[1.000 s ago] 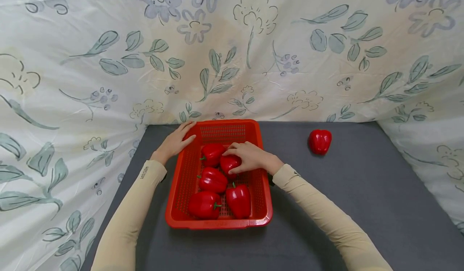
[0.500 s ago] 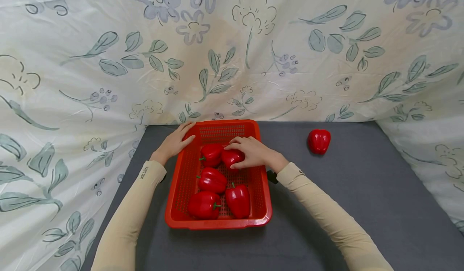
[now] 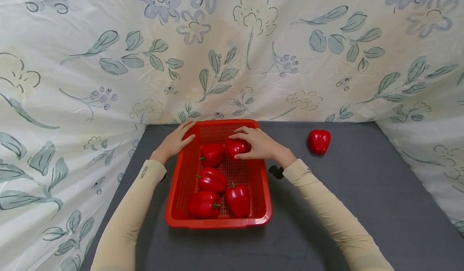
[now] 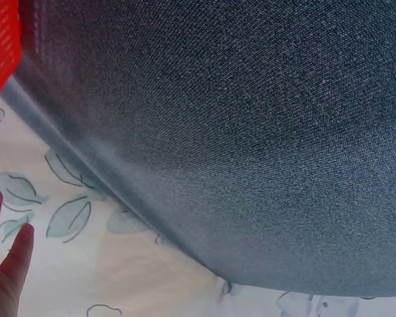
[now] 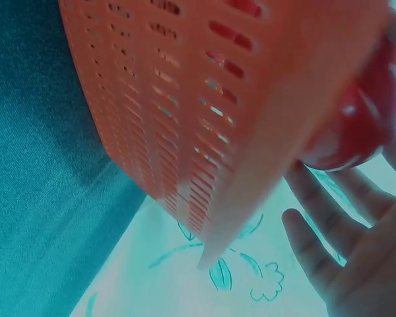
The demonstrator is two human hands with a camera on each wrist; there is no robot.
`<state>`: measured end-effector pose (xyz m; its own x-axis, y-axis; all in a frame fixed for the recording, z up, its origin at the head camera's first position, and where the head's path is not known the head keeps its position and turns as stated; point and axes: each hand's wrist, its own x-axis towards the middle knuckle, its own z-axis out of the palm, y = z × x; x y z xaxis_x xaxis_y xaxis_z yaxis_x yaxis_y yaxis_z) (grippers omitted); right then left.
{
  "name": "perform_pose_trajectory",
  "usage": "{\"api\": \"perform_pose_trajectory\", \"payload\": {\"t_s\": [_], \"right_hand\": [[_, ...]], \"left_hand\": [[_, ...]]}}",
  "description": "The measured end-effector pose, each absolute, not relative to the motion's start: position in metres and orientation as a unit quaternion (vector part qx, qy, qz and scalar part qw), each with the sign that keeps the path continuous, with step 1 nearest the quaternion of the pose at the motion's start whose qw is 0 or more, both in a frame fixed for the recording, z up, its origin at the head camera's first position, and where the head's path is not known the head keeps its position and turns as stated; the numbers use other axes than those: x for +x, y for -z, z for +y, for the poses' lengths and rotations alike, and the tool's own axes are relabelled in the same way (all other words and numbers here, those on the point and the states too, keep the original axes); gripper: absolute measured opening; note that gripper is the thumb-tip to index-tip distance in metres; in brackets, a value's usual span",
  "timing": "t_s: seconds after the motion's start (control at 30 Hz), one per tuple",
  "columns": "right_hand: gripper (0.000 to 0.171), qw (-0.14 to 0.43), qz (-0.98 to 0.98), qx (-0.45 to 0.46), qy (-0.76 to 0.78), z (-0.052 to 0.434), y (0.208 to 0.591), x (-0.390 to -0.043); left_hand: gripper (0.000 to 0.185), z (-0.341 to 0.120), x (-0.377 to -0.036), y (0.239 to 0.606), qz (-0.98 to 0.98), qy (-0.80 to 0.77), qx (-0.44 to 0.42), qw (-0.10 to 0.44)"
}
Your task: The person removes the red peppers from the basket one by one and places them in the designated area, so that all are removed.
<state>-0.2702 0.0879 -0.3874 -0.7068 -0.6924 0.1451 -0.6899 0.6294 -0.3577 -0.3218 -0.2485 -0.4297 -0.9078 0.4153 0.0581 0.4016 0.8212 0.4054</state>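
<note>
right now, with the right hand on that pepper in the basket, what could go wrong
The pepper could slip, since its skin looks glossy and smooth and the right hand holds it by the fingers. If moved right, it might knock the basket's rim, which the arm crosses. It could also nudge the neighbouring pepper just to its left, which sits very close.

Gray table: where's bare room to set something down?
Bare table lies between the right sleeve and the lone pepper, and in front of the basket. The basket is crowded: four peppers, plus one pepper in the right hand.
</note>
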Motion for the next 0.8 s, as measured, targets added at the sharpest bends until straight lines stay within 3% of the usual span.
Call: {"api": "perform_pose_trajectory", "payload": {"t_s": [0.5, 0.8], "right_hand": [[0.064, -0.049, 0.901, -0.365, 0.231, 0.106, 0.369, -0.271], [0.067, -0.053, 0.904, -0.338, 0.256, 0.121, 0.365, -0.273]], "left_hand": [[0.060, -0.250, -0.324, 0.430, 0.954, -0.204, 0.217, 0.010], [0.060, -0.251, -0.325, 0.432, 0.955, -0.202, 0.216, 0.013]]}}
